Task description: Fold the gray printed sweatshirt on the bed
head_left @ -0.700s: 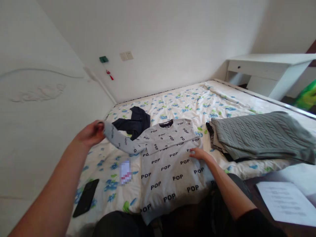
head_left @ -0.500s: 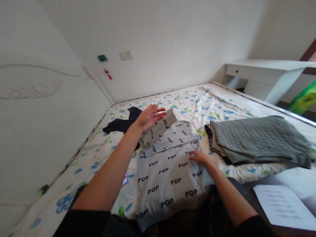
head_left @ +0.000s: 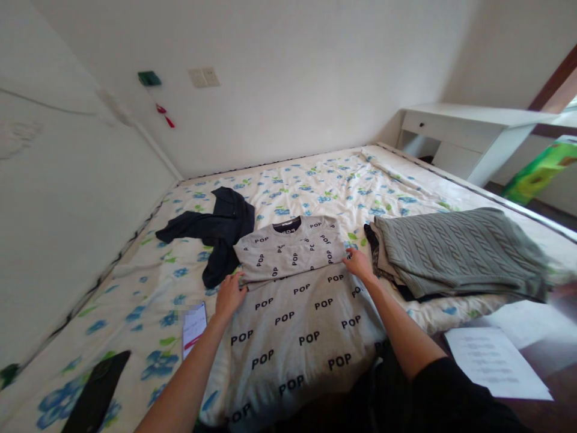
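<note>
Room: white walls, a wall switch plate (head_left: 204, 77) and a green fitting (head_left: 148, 78) high on the far wall; a white desk (head_left: 473, 120) stands past the far right corner of the bed.
Surface: bed (head_left: 315, 180) under a white sheet printed with blue flowers and green leaves.
Main item: grey POP sweatshirt (head_left: 297, 300), lying flat at the near edge of the bed, black collar pointing away from me, both sleeves folded across the upper body.
Left hand (head_left: 229, 296): my grip lies flat, fingers together, palm pressing on the sweatshirt's left edge just below the folded sleeve; nothing clamped.
Right hand (head_left: 358, 264): my grip rests on the sweatshirt's right edge at the fold line, fingers loosely spread on the cloth; I cannot tell whether any fabric is pinched.
Dark garment (head_left: 216, 228): navy, crumpled, just beyond the left shoulder of the sweatshirt, touching it.
Folded stack (head_left: 451, 252): grey-green cable-knit sweater on top of darker pieces, just right of the sweatshirt.
Card (head_left: 195, 325): small white item with a red mark, on the sheet near my left wrist.
Phone (head_left: 97, 394): black, face down, near left corner of the bed.
Paper sheet (head_left: 496, 361): printed, on a dark surface to my right, apart from the bed items.
</note>
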